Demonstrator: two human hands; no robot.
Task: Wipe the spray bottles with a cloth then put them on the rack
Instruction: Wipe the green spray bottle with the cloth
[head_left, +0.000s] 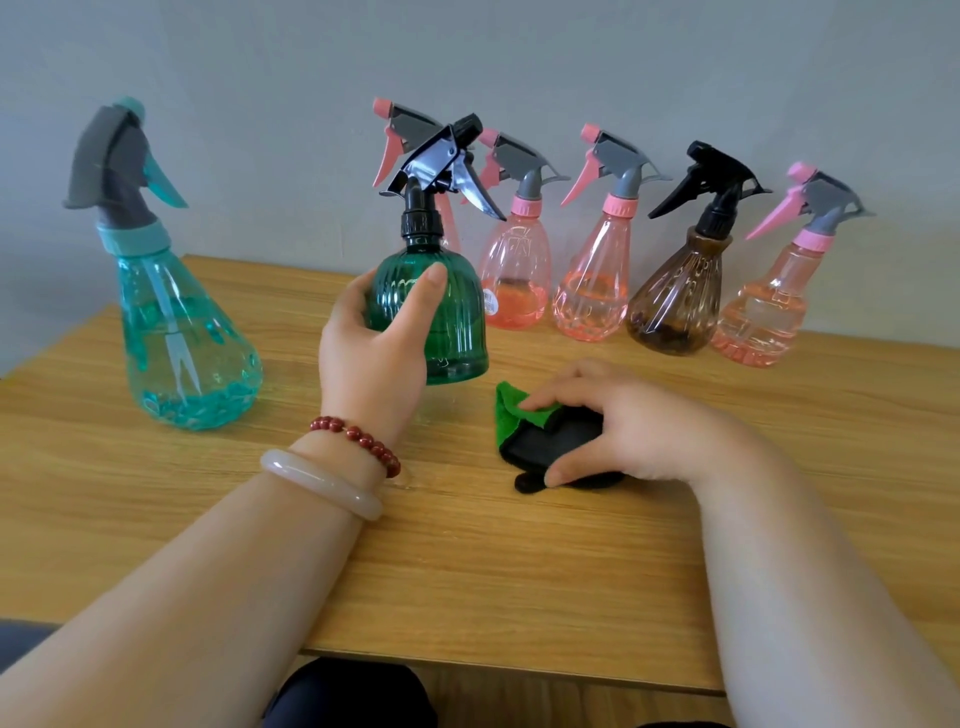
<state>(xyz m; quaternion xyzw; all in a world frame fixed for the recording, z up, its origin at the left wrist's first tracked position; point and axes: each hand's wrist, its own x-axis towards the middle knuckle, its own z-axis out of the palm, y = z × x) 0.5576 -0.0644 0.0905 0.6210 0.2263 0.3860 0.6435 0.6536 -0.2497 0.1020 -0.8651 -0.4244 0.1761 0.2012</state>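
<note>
My left hand (371, 358) grips the ribbed dark green spray bottle (452, 312) with a black trigger head, which stands upright on the wooden table (467, 571). My right hand (623, 426) holds a folded green and black cloth (530, 441) that lies on the table just right of that bottle, fingers on top and thumb at its near edge. A teal spray bottle (182, 332) with a grey head stands to the left. Along the wall stand several pink bottles (592, 291) and a brown bottle (675, 301) with a black head.
A grey wall rises behind the row of bottles. The table's near edge runs just in front of my forearms, with my dark-clothed lap (353, 696) below it. No rack is in view.
</note>
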